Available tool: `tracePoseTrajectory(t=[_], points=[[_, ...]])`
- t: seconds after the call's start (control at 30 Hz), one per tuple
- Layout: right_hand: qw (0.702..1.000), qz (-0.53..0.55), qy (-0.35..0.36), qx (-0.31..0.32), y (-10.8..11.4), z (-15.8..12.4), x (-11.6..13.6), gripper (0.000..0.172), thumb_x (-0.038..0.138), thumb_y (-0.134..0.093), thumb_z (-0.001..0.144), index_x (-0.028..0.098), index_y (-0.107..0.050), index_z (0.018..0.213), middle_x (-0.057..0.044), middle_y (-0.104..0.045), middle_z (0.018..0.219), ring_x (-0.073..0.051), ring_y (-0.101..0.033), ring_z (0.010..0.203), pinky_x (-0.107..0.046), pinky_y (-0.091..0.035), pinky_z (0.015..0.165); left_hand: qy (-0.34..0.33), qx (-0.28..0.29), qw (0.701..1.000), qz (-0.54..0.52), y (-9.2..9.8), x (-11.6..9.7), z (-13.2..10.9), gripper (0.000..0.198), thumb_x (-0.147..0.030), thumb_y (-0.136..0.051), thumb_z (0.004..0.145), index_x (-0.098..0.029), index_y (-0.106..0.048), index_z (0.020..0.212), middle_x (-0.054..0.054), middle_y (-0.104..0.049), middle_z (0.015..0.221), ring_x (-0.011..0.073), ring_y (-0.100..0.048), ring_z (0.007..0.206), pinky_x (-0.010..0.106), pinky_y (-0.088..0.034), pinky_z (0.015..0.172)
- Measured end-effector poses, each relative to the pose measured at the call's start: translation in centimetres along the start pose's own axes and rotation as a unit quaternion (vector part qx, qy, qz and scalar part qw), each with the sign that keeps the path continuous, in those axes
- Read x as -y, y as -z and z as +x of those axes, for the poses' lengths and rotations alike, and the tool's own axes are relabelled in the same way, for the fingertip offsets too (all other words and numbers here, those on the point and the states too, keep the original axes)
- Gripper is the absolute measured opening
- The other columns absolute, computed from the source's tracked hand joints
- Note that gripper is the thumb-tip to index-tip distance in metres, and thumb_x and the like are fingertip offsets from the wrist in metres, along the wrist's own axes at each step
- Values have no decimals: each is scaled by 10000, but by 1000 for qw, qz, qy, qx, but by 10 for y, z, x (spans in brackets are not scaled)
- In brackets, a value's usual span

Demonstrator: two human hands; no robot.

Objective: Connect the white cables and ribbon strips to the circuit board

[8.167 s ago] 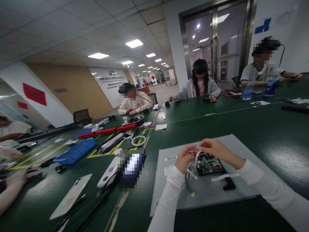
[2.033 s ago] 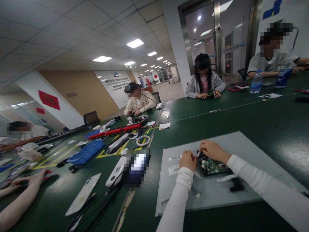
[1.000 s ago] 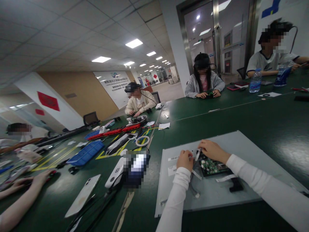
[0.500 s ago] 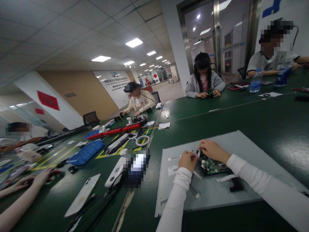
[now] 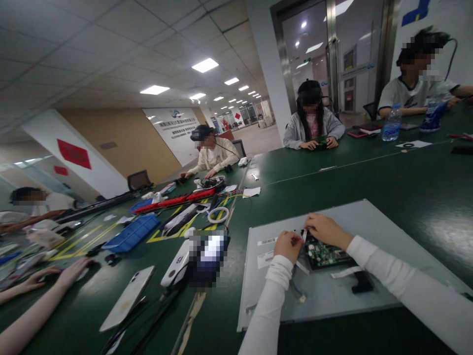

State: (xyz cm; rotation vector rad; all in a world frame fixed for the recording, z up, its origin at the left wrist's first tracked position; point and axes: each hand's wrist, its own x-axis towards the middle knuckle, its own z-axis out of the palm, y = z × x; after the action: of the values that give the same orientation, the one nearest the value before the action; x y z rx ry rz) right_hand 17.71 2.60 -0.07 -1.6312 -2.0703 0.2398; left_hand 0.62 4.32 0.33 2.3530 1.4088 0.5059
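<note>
A green circuit board [image 5: 327,255] in a dark frame lies on a large grey panel [image 5: 373,231] in front of me. At its upper left corner my left hand [image 5: 287,246] pinches a small white strip [image 5: 304,235], possibly a flat cable. My right hand [image 5: 327,230] reaches over the board's far edge, fingers closed at the strip's upper end; the fingertips are partly hidden. Below the board lie a white ribbon strip [image 5: 346,272] and a black block-like piece [image 5: 362,282]. A grey cable with a pale connector [image 5: 301,297] rests beside my left wrist.
Left of the panel are a phone with a lit screen [image 5: 210,261], a white device [image 5: 177,264], a white phone [image 5: 127,298] and a blue tray [image 5: 131,232]. A co-worker's hands [image 5: 70,273] are at the far left. Other people sit around the green table [image 5: 281,185].
My hands stay almost in place at the board's corner. At the left, the co-worker's hand has shifted slightly, and the red item under it no longer shows.
</note>
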Motion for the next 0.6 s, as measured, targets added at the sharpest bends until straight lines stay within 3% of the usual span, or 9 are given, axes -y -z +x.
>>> tracePoseTrajectory(t=[0.6], points=[[1000, -4, 2, 0, -2, 1, -1, 247, 136, -410, 760, 188, -638, 836, -39, -559, 883, -130, -488, 871, -216, -340, 783, 26, -20, 999, -17, -3, -3, 2, 166, -284, -525, 744, -168, -639, 709, 13, -533, 728, 116, -497, 711, 226, -397, 691]])
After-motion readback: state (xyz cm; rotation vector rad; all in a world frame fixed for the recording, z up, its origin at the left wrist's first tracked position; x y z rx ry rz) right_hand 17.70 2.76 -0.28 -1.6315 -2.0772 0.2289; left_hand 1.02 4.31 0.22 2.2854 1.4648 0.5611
